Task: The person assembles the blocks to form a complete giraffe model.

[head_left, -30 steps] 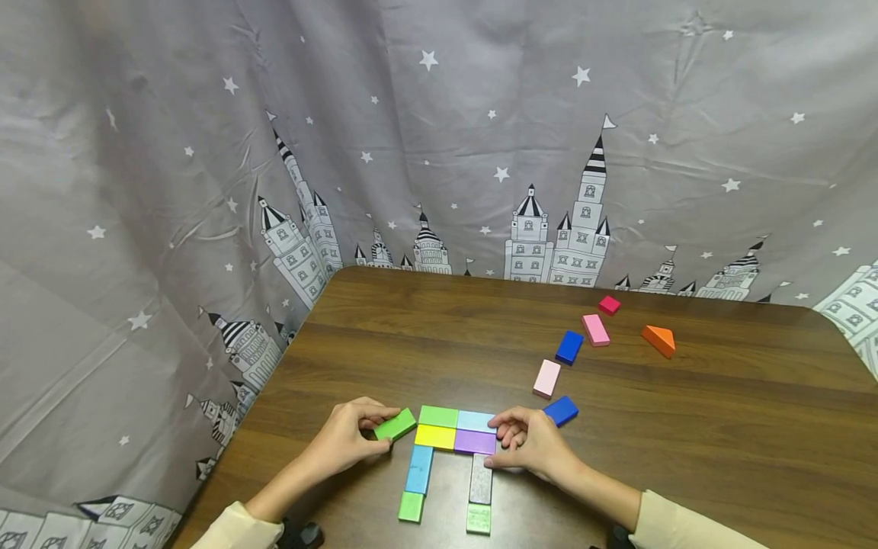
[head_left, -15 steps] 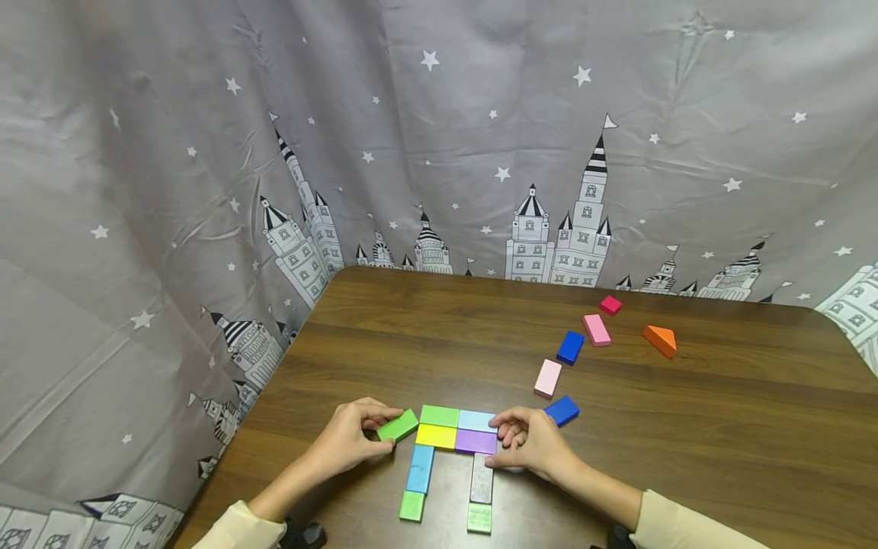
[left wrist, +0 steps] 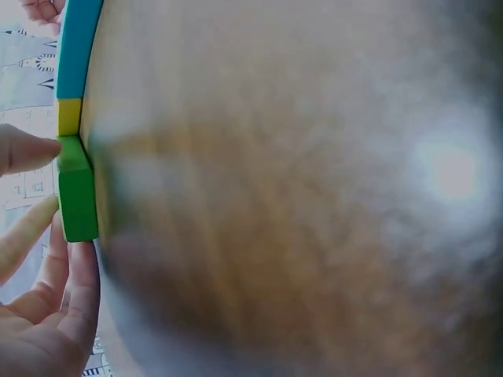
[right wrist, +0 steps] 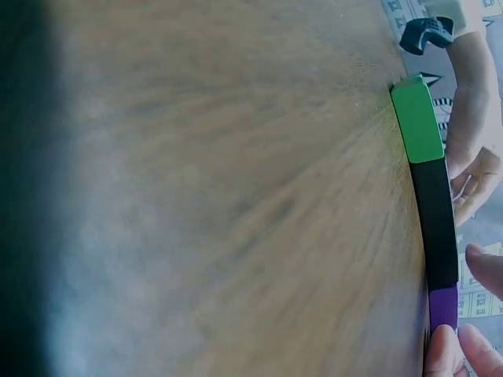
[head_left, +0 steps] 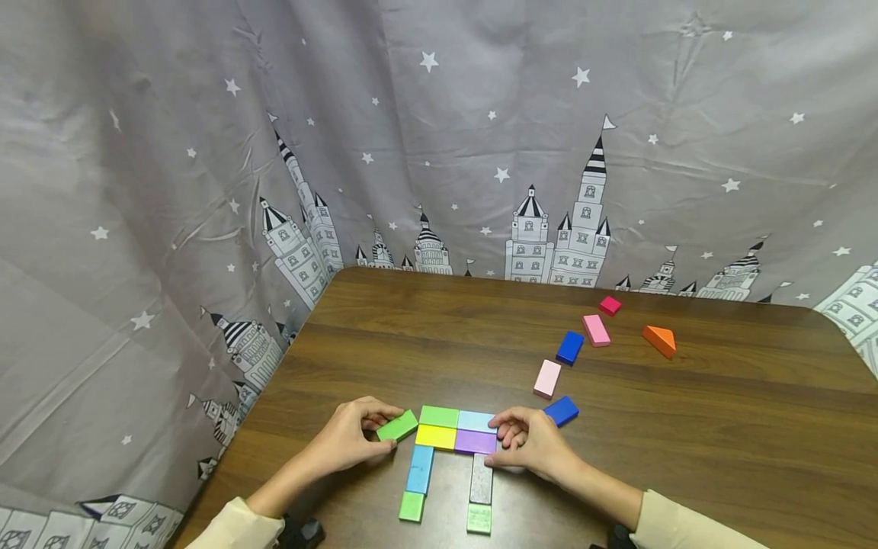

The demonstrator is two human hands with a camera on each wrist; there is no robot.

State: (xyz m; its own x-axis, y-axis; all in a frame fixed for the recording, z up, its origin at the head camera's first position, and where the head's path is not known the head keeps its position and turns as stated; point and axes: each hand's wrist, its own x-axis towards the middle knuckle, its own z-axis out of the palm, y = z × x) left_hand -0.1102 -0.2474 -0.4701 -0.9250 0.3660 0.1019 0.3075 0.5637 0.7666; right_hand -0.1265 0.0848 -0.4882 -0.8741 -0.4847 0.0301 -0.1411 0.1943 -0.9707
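Green shows first, low and left of centre in the head view, where the left hand (head_left: 346, 433) pinches the tilted block (head_left: 397, 425) between thumb and fingers. Its right end sits at the left edge of the laid-out shape; whether the two touch is hard to tell.

That shape fills the lower centre of the frame. Flat green (head_left: 439, 415) and light blue (head_left: 473, 421) form its upper row, with yellow (head_left: 435, 437) and purple (head_left: 473, 442) just below. Down the left side runs blue (head_left: 420, 469), ending in a small green piece (head_left: 411, 506); down the right runs black (head_left: 482, 484), ending in a green end piece (head_left: 479, 518).

The right hand (head_left: 531, 442) is bent around the right ends of light blue and purple, fingers touching; whether it grips them cannot be told.

Right of centre, higher up, lie two dark blue blocks (head_left: 562, 412), a pale pink one (head_left: 546, 378), a deeper pink one (head_left: 596, 330), a red piece (head_left: 609, 305) and an orange triangle (head_left: 660, 341). Brown wood makes the table (head_left: 741, 427); a grey castle-print curtain (head_left: 439, 137) spans the upper frame. Cream sleeves (head_left: 686, 524) show at the bottom.
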